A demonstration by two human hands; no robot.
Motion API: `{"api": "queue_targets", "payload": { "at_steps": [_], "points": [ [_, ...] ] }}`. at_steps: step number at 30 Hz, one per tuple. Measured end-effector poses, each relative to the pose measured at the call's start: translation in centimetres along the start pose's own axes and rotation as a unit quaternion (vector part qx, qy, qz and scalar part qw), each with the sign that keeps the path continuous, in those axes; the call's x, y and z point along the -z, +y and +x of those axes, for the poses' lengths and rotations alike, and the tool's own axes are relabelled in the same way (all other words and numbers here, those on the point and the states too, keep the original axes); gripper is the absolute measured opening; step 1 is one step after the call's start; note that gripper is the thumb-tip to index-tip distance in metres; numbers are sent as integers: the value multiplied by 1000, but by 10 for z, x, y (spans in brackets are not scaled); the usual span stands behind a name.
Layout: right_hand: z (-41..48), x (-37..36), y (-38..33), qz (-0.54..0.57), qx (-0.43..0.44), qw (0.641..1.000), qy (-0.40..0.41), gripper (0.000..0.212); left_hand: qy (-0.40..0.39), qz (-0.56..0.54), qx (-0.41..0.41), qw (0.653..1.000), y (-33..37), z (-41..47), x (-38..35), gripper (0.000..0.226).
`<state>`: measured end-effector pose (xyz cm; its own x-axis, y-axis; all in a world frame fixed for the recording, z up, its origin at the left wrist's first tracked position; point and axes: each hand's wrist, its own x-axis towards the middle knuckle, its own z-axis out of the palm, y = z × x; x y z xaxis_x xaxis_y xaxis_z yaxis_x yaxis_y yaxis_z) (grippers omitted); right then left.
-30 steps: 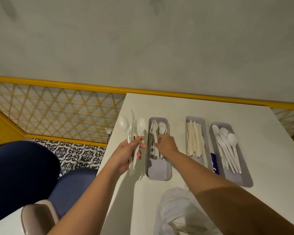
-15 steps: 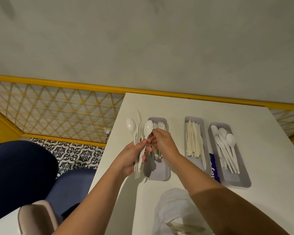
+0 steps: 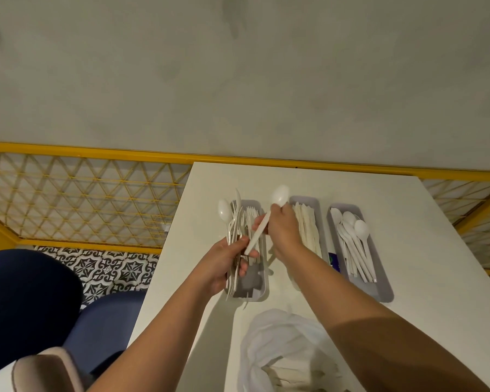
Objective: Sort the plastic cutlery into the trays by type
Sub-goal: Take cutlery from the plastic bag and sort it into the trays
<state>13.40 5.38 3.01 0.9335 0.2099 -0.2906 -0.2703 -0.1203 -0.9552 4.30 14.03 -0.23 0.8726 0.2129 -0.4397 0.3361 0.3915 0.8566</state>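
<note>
Over the fork tray (image 3: 255, 284) the right hand (image 3: 284, 232) pinches a spoon (image 3: 262, 226), its bowl pointing away, while the fingers (image 3: 243, 270) of the left hand (image 3: 224, 264) clasp a cutlery bundle (image 3: 233, 222).

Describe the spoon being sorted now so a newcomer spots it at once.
On the white table stand three grey trays in a row. Above the gap between the left and middle ones, the right hand pinches a white spoon by its handle. Unlike the cutlery bundled in the left hand, it stands alone, tilted, bowl away.

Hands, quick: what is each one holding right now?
Left hand: grips a bunch of white cutlery.
Right hand: holds one white spoon by its handle.
</note>
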Motion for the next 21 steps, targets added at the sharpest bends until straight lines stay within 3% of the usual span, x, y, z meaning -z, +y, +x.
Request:
{"api": "queue_targets", "payload": {
  "at_steps": [3, 7, 11, 13, 16, 21],
  "points": [
    [10, 7, -10, -27, 14, 999, 14, 18, 4, 51, -4, 999, -3, 1, -7, 15],
    [9, 13, -14, -98, 38, 994, -21, 38, 9, 145, -36, 989, -8, 0, -19, 17],
    [6, 22, -17, -93, 31, 995, -28, 13, 16, 189, -58, 980, -9, -2, -33, 16],
    [7, 28, -19, -87, 22, 996, -13, 14, 13, 201, -62, 977, -10, -1, -37, 17],
    [11, 41, -27, -38, 27, 999, 27, 12, 6, 231, -61, 971, -10, 1, -39, 21],
    [24, 69, -42, 97, -25, 992, 70, 32, -16, 245, -55, 968, -11, 4, -52, 24]
  ]
}}
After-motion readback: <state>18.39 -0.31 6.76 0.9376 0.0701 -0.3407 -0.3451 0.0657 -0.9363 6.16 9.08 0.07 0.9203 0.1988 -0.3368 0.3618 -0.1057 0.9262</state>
